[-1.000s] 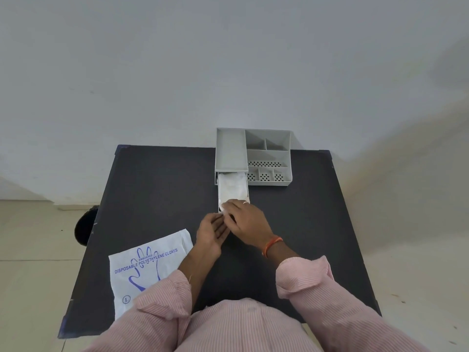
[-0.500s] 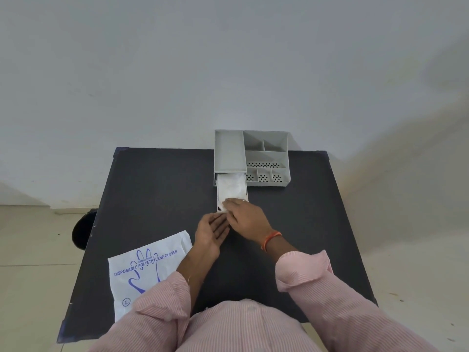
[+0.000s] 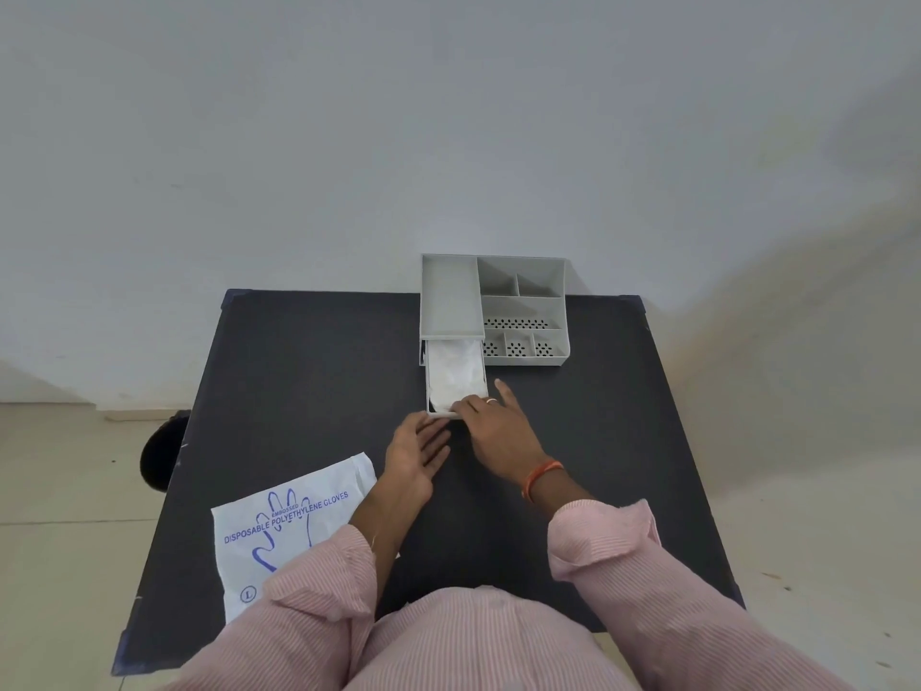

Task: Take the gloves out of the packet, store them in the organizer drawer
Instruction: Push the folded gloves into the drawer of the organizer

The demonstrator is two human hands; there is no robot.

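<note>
A grey organizer (image 3: pixel 523 311) stands at the far edge of the black table (image 3: pixel 309 371). Its drawer (image 3: pixel 430 386) is pulled out toward me, with folded translucent white gloves (image 3: pixel 456 374) lying inside. My right hand (image 3: pixel 498 426) rests flat on the drawer's front end, fingertips touching the near edge of the gloves, thumb spread to the right. My left hand (image 3: pixel 416 453) lies flat on the table just below the drawer front, fingers apart, holding nothing. The white glove packet (image 3: pixel 284 521) with blue print lies at the near left.
The organizer's right half holds several small compartments (image 3: pixel 521 346), some with perforated walls. A dark round object (image 3: pixel 159 451) sits on the tiled floor left of the table. A pale wall rises right behind the organizer.
The drawer has slid a little farther in under my right hand. My right thumb has spread out to the right. My left hand stays just below the drawer front.
</note>
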